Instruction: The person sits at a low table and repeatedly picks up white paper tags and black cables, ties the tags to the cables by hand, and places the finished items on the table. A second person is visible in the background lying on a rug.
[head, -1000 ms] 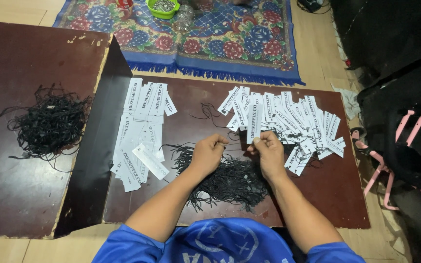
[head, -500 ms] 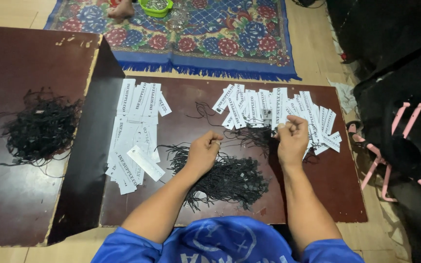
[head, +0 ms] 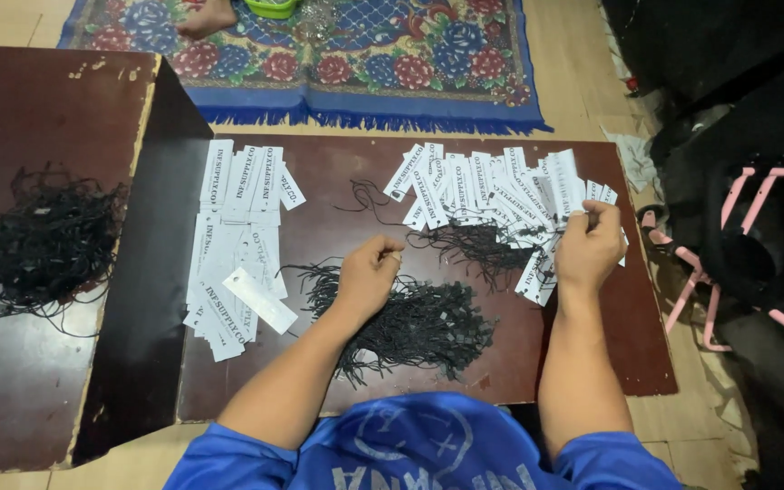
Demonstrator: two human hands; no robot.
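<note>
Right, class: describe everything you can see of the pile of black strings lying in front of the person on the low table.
The pile of black strings is a loose, tangled heap of thin dark cords, with small flat black tabs showing among them. It lies on the low brown table, near its front edge, between the person's forearms. Stray strands trail outward. The left hand, loosely closed, rests at its upper left edge, touching strands. White paper tags lie just left of it.

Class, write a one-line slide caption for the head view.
Right hand picks a white paper tag from the spread; left hand pinches black string on the brown table.
</note>
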